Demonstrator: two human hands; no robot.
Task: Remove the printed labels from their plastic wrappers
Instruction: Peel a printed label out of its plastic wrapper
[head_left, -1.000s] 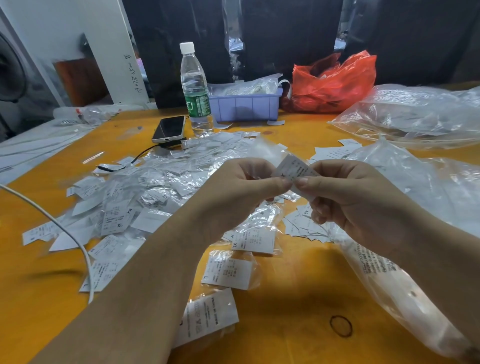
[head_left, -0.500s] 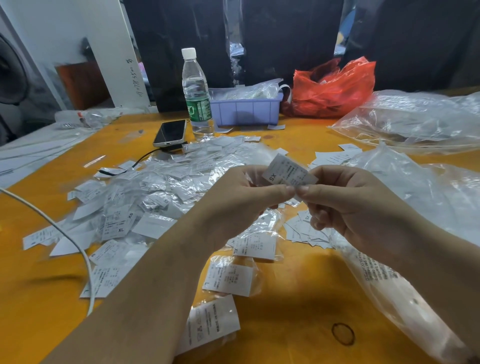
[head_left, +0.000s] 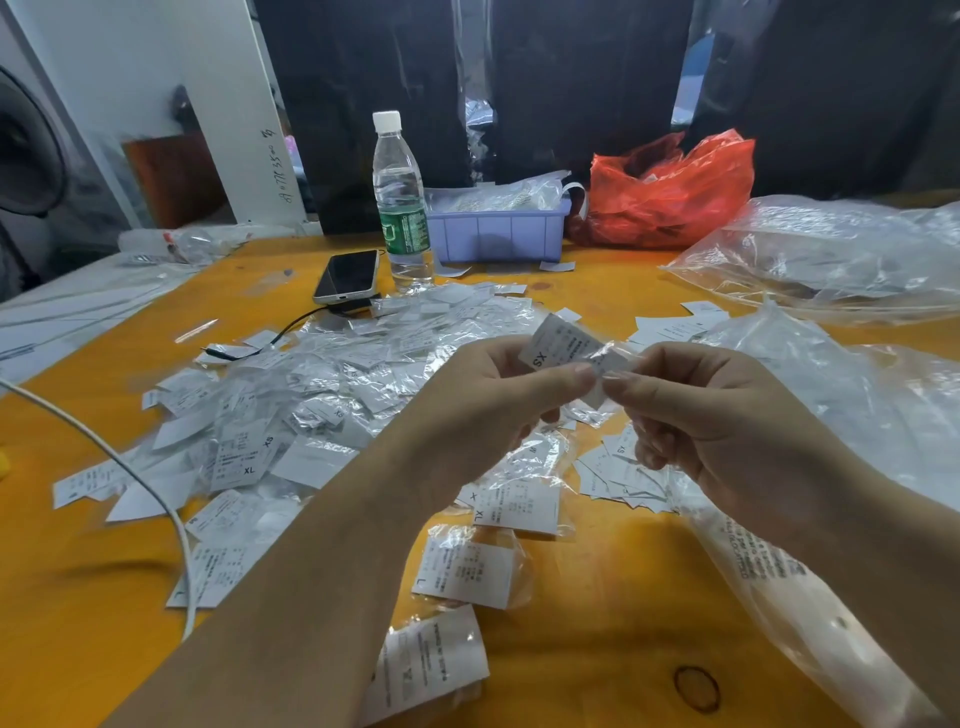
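Starting nearest the camera, a wrapped label lies on the orange bench between the two forearms, and just past it lie two more, one marked L and one marked XL, each in its clear film

Above these, both hands meet in the air over the bench. The left hand has thumb and fingers pinched on the printed XS label; the right hand pinches the clear plastic wrapper at the label's right end, its other fingers curled underneath. The two pinches are almost touching. The label's long axis runs up and to the left, away from the right fingers, with its free XS end sticking out above the left hand. The wrapper end points the other way, toward the right hand. So the separation looks like a straight pull along that axis, left hand carrying the label off to the left and the right hand keeping the film. How much of the label is yet inside the film I cannot tell

Beyond the hands, a broad heap of wrapped labels spreads across the bench to the left, and a small stack of bare labels sits below the right hand, beside a large clear bag. At the far edge stand a phone, a water bottle, a lilac tray and a red bag
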